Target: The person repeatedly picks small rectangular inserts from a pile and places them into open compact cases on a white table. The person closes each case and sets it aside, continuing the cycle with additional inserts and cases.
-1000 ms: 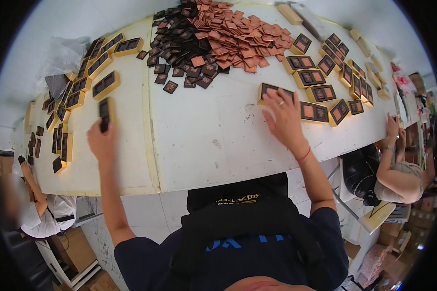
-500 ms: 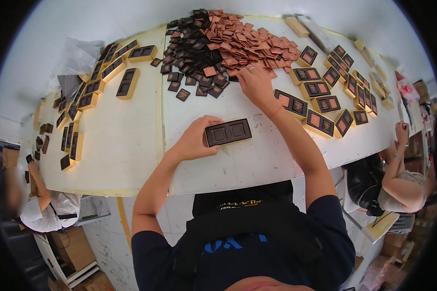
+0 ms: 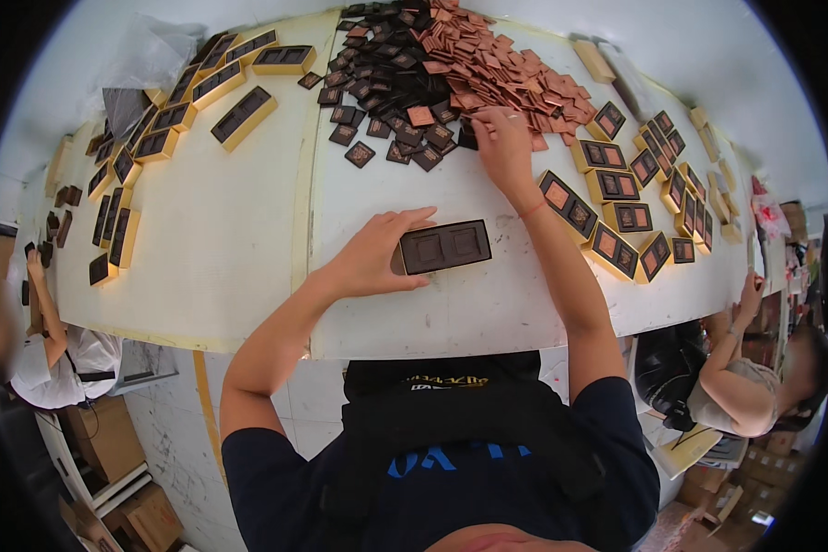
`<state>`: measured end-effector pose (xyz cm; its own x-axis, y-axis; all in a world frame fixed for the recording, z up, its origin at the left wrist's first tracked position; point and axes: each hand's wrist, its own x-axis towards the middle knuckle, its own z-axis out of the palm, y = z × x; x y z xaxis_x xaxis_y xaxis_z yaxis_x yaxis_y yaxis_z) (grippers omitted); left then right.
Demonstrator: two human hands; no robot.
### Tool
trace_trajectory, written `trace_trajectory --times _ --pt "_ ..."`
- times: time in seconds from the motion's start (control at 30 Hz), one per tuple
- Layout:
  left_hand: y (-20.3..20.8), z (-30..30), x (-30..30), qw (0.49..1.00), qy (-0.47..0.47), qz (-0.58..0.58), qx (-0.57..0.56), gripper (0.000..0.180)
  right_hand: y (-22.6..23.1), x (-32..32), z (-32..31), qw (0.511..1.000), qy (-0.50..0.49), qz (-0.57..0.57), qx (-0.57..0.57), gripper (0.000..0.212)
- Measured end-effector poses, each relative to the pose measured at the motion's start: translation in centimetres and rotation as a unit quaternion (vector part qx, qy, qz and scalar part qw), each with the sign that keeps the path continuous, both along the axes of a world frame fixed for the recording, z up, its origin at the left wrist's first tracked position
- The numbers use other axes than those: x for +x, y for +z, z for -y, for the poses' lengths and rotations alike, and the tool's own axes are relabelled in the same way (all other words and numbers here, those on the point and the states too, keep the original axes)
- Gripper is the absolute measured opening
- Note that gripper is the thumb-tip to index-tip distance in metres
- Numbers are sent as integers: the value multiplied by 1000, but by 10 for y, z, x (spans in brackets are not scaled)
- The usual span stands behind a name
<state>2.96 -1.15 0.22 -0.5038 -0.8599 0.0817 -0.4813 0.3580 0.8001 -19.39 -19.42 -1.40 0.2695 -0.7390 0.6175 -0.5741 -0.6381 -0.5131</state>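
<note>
My left hand (image 3: 370, 256) is closed on the left end of a gold-sided box (image 3: 446, 247), thumb on the near side and fingers along the far side. Its dark inner tray faces up and shows two bare square recesses. Farther away, my right hand (image 3: 506, 147) has its fingers bent together at the near edge of a heap of flat square tiles. A dark tile (image 3: 467, 138) lies right at those fingertips; whether they grip it is unclear. The heap has black tiles (image 3: 377, 78) on the left and copper-coloured tiles (image 3: 515, 78) on the right.
Gold boxes with bare trays (image 3: 244, 118) stand on the left of the white table (image 3: 239, 221). Several boxes holding copper and black squares (image 3: 607, 184) stand on the right. One person (image 3: 60, 363) sits at the far left, another (image 3: 741, 368) at the right.
The whole view has shifted, with the heap now higher and further right. My left hand keeps its hold on the box. My right hand stays at the heap's near edge, fingers differently bent.
</note>
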Motion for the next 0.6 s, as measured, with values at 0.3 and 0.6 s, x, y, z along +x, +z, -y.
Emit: trace_trajectory --times 0.3,0.6 --pt "-1 -4 -4 999 33 -16 -24 104 31 -9 -170 954 224 -166 -114 40" --pt "0 -8 -8 998 53 -12 -37 92 34 -12 -205 948 169 -271 -8 63"
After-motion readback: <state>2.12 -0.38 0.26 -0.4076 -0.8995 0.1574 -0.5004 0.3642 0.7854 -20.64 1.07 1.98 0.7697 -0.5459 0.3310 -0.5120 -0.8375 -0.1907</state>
